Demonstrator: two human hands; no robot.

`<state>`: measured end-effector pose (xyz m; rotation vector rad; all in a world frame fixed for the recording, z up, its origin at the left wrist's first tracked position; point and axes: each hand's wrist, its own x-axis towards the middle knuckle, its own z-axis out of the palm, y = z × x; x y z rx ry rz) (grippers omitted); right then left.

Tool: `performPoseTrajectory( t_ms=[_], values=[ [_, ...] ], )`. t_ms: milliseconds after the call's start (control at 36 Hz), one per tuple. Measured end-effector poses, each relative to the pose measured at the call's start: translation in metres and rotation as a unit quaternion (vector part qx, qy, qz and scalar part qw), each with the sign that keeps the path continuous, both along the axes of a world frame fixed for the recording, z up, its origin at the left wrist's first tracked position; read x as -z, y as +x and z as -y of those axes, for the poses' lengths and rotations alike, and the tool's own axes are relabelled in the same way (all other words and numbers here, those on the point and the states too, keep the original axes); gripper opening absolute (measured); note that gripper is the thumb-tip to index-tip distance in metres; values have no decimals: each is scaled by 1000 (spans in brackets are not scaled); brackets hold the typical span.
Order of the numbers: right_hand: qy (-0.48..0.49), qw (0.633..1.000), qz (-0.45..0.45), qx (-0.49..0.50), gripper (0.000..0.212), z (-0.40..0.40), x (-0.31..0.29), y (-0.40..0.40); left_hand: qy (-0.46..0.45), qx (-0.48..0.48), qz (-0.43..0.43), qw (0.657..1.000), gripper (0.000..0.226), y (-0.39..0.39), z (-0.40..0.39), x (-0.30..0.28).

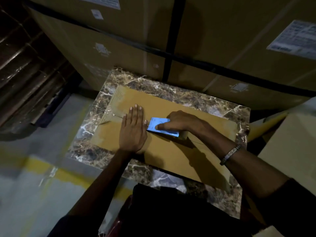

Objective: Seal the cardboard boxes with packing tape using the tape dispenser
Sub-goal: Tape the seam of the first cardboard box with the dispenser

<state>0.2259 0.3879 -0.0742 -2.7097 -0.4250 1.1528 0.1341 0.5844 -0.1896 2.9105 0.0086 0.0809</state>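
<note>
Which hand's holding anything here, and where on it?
The right hand grips the blue tape dispenser from above, fingers curled over its top. The left hand holds nothing, pressed flat on the brown cardboard box.

A warehouse or stockroom; tall stacked cartons point(222, 31) bound with black straps point(172, 40) and bearing shipping labels point(295, 38); a grey floor with a painted yellow line point(56, 170); dim light.

Matt brown cardboard box point(171, 151) sits on a polished brown-and-white marble-look table point(188, 98), w/ a glossy strip of clear tape point(109, 113) at its far end. Tape dispenser point(162, 127) shows shiny blue plastic or metal, can't tell which; wristband point(230, 154) looks metallic.
</note>
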Motion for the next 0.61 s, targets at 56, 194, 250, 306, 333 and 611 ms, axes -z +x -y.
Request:
performPoseTrajectory(
  t_ms=[56, 194, 250, 306, 333, 611],
  values=[
    [-11, 1000, 3, -14, 65, 5, -1, 0, 4, -2, -10, 1000, 61, -1, 1, -2],
    [-34, 999, -24, -19, 66, 43, -7, 0, -1, -10, -29, 1000, 61, -2, 2, -2],
    [-35, 999, -30, -12, 64, 69, -11, -3, -7, -13, -29, 999, 61, -2, 2, -1],
    [-37, 999, -25, -7, 60, 99, -14, -9, -3, -18, -27, 999, 61, -2, 2, -1],
    [-38, 999, -24, -5, 59, 113, -16, -13, -2, -20, -25, 999, 61, -2, 2, -1],
    [-41, 999, -9, 26, 71, 180, -7, -31, 9, -36, -40, 999, 65, 1, 3, 3]
  ],
)
